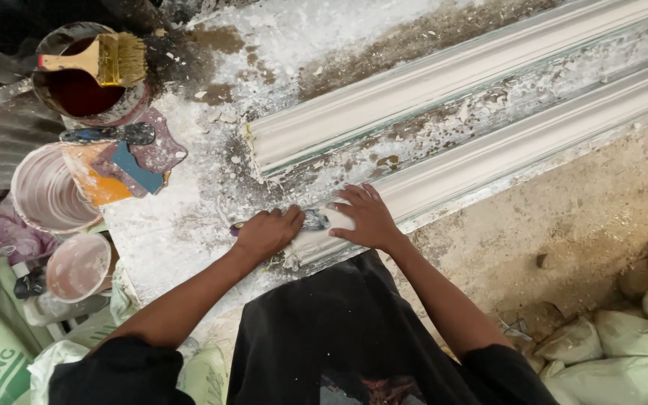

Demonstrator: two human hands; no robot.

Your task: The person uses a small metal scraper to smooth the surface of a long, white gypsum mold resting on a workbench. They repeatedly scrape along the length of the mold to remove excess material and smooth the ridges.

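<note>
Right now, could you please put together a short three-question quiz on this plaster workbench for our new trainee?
1. True or false: the paintbrush lies across the rim of the tin of dark red liquid.
2. Which of the hands presses flat on the end of the nearer white moulding: A) the left hand, B) the right hand, C) neither?
3. Fill in: the left hand is closed around the handle of a small ____ laid on that moulding's end.

Key
1. True.
2. B.
3. Tool; its handle shows as purple, but its exact kind cannot be told.
</note>
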